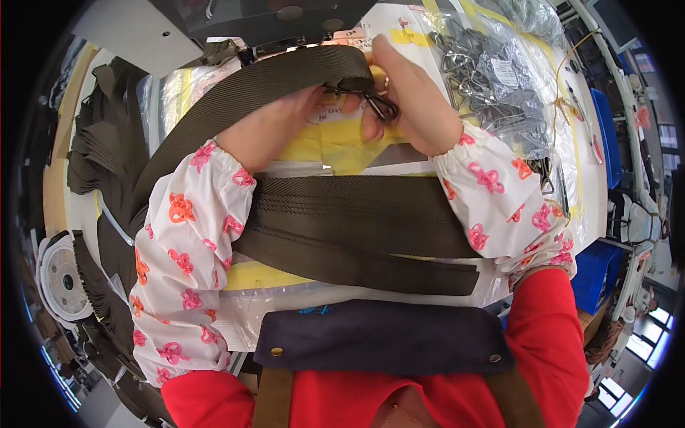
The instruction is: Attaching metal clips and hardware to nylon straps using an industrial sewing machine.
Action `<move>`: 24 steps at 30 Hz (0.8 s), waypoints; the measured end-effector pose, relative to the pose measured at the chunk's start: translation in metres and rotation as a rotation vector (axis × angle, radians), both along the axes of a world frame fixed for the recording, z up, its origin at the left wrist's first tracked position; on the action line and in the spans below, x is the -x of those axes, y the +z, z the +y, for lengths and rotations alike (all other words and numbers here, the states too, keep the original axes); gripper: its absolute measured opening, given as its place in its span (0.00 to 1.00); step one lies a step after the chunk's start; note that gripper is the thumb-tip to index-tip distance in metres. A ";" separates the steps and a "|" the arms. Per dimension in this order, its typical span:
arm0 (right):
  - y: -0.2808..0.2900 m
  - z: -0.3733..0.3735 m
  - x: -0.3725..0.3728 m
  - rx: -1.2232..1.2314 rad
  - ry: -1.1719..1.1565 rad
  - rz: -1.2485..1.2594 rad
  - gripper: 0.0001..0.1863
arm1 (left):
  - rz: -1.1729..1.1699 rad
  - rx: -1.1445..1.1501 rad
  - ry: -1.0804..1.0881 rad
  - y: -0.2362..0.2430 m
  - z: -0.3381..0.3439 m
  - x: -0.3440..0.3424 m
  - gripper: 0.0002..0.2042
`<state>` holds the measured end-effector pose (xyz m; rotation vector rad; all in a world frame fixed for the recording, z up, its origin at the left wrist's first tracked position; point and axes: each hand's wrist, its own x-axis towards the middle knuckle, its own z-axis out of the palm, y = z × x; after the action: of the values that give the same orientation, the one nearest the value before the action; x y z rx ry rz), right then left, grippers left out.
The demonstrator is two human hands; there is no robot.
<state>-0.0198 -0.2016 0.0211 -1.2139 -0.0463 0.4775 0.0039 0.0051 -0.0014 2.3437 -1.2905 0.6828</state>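
Observation:
A dark olive webbing strap (250,82) arches across the upper middle, looped at its end through a dark metal snap hook (380,107). My left hand (275,125) grips the strap from below, its fingertips partly hidden behind it. My right hand (410,107) is closed round the looped end beside the hook, thumb raised at the top. Below both hands, more flat straps (357,221) with stitched lines lie across yellow and clear sheets (321,150) on the worktable.
A dark machine body (264,18) overhangs the top edge. Bundled straps (107,135) hang at the left beside a white fan (64,278). Bagged triangular metal hardware (478,71) lies at the upper right, near tools (596,146) and blue bins (596,278) along the table's right side.

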 end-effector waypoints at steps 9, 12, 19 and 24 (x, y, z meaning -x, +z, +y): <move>-0.024 -0.011 -0.027 0.722 -0.143 -0.719 0.23 | 0.343 -0.113 0.015 -0.004 -0.006 -0.005 0.19; -0.016 -0.014 -0.027 0.821 -0.072 -0.752 0.21 | 0.330 -0.170 0.003 -0.005 -0.003 -0.002 0.18; -0.007 -0.021 -0.029 0.762 -0.035 -0.776 0.17 | 0.573 -0.172 -0.060 0.003 -0.002 0.001 0.19; -0.008 -0.021 -0.032 0.757 -0.016 -0.824 0.17 | 0.599 -0.170 -0.021 0.004 -0.010 -0.006 0.17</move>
<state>0.0123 -0.2224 0.0133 -2.0914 -0.6015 -0.0756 0.0096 -0.0053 0.0028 2.3871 -1.1173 -0.1495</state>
